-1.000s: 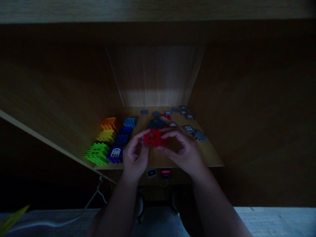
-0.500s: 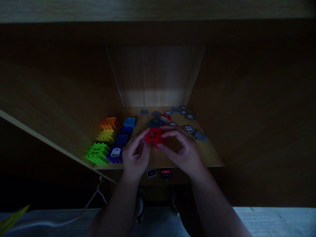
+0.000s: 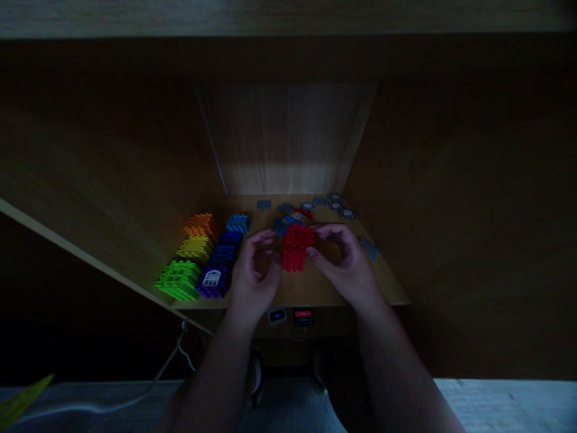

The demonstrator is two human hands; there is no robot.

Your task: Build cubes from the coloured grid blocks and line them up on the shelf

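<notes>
Dim light lay over the wooden desk (image 3: 315,291), which sat in a narrow alcove with tall wood panels on both sides and a paler back board. Above its near middle, the red block (image 3: 295,246), a cube of interlocked pieces, was held up between both hands. The right hand (image 3: 349,270) pinched it, fingertips on its right face and top. The left hand (image 3: 255,276) curled loosely just beside its left face, fingers parted; in the gloom I could not tell whether the thumb pressed it.

Finished cubes were crowded along the left: an orange block (image 3: 201,224), a yellow block (image 3: 195,246), a green block (image 3: 179,279), a purple block (image 3: 211,279) with a white window, and a blue block (image 3: 237,223). Behind the hands, loose grey-blue pieces (image 3: 336,205) lay scattered, partly hidden by the fingers. Under the front edge glowed two small displays (image 3: 303,314).
</notes>
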